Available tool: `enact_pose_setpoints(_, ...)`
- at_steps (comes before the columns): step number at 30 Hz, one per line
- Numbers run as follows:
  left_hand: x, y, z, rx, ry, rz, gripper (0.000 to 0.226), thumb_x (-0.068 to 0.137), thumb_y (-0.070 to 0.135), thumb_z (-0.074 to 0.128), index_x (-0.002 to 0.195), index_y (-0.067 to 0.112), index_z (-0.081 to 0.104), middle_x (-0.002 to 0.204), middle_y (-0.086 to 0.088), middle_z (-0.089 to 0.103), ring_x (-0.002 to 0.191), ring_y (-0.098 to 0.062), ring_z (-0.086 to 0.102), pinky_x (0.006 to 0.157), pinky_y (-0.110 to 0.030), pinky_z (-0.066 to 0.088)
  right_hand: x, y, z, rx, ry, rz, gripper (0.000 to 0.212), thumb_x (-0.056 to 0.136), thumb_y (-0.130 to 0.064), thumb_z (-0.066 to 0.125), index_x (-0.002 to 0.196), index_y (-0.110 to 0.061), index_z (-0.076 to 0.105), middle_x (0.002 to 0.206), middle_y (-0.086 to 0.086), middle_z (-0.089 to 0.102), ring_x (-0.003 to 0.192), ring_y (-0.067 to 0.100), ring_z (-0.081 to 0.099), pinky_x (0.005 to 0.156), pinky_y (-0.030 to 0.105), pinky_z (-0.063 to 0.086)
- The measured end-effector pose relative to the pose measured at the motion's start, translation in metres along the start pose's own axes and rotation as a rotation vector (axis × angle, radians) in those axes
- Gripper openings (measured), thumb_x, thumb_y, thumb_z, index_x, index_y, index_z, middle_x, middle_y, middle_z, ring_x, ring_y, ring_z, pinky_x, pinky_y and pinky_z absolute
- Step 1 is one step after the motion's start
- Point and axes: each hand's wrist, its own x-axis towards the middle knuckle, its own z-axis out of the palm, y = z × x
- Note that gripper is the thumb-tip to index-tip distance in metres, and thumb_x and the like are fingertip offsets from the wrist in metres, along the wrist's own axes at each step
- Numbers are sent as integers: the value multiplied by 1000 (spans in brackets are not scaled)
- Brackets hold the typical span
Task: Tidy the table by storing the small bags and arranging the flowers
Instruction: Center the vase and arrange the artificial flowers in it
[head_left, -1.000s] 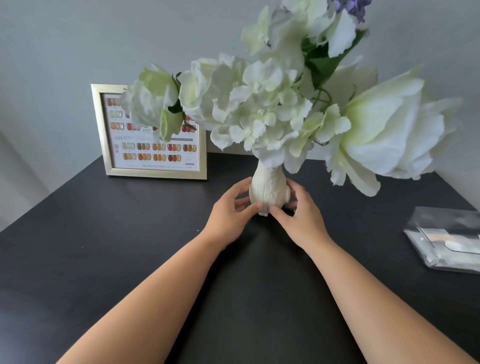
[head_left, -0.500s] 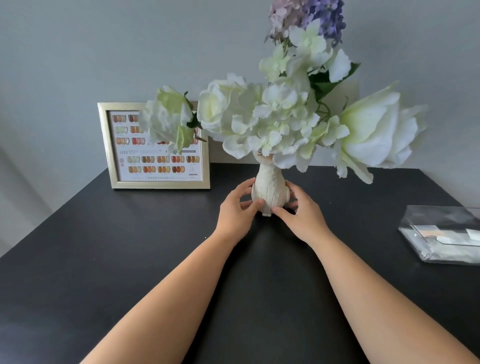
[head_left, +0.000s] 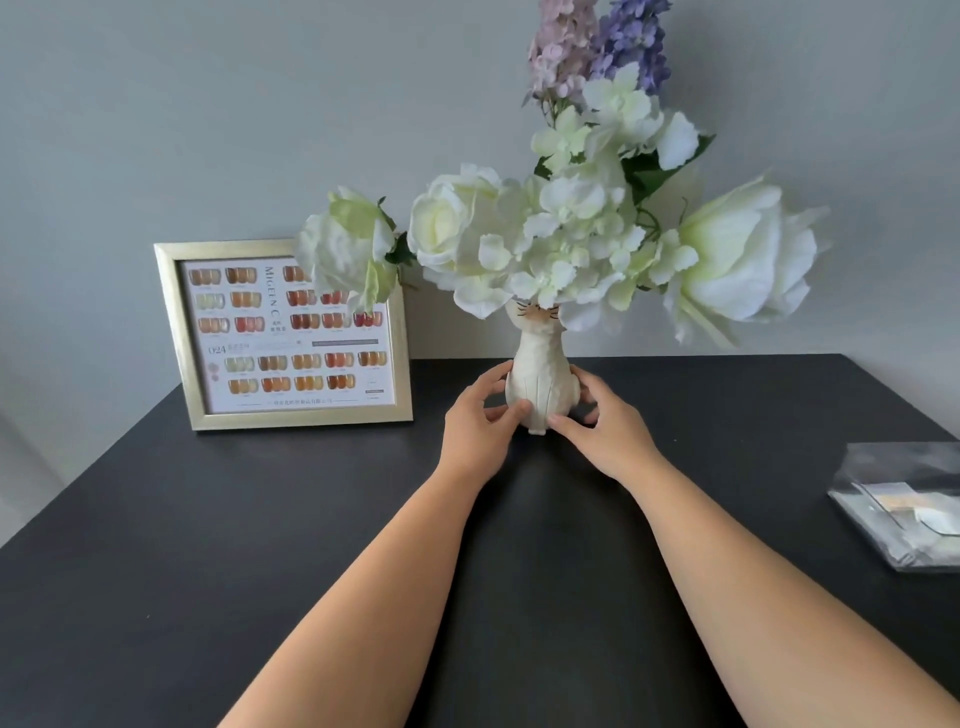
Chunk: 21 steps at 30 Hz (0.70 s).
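A small cream cat-shaped vase (head_left: 540, 374) stands upright on the black table (head_left: 260, 545) near the back wall. It holds a bunch of white flowers (head_left: 566, 244) with pink and purple sprigs (head_left: 597, 47) at the top. My left hand (head_left: 480, 421) cups the vase's left side, and my right hand (head_left: 602, 423) cups its right side, thumbs meeting at its base. A clear box with small bags (head_left: 909, 509) lies at the table's right edge.
A gold picture frame (head_left: 283, 335) showing a nail-colour chart leans against the grey wall at the back left, close to the leftmost flower. The table's back edge runs just behind the vase.
The vase and both hands have moved away from me toward the back wall, and the view has pulled back so the purple and pink sprigs show.
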Motion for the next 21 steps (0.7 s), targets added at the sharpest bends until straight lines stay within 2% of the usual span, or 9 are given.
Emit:
enact_pose_setpoints(5,15,-5,6,20,6,3,50,89,27,68,134,44,52,122,13,64,92,1,70,80,-15,51,14,4,3,-2,18,13,72,69,-60,66,133,-55,33,111,-29,57,86,-5,55,65,14,39)
enact_pose_setpoints(9,21,-5,11,87,-7,11,51,91,30,65,136,45,48,120,13,64,86,10,66,74,-10,47,18,7,3,8,36,41,70,73,-54,68,134,-54,34,109,-31,57,80,-2,58,63,13,39)
enact_pose_setpoints(12,22,-5,13,144,-25,21,53,92,30,64,139,45,45,120,15,64,86,8,66,72,-12,48,19,10,4,21,48,60,71,77,-46,69,139,-50,34,115,-26,58,81,-4,58,62,11,39)
enact_pose_setpoints(14,22,-5,14,210,-61,39,56,94,30,61,144,45,41,121,12,65,91,3,67,80,-21,53,19,12,5,18,56,70,74,81,-41,69,144,-44,31,123,-18,57,86,-2,57,66,11,38)
enact_pose_setpoints(16,22,-6,15,283,-96,43,58,96,28,57,148,44,35,122,6,65,98,-3,66,90,-27,52,19,14,5,17,67,86,76,83,-36,68,147,-40,27,131,-11,56,93,4,58,74,17,41)
enact_pose_setpoints(18,21,-7,16,369,-114,48,60,98,27,54,151,42,31,118,2,64,102,-9,63,91,-26,49,20,15,5,9,73,100,77,85,-34,67,149,-39,23,135,-7,54,100,10,59,81,23,42)
enact_pose_setpoints(21,20,-9,17,426,-121,63,62,97,26,53,152,41,28,115,4,63,101,-10,62,89,-26,49,21,15,6,-13,59,114,78,88,-33,64,151,-39,18,138,-5,53,103,11,59,83,25,42)
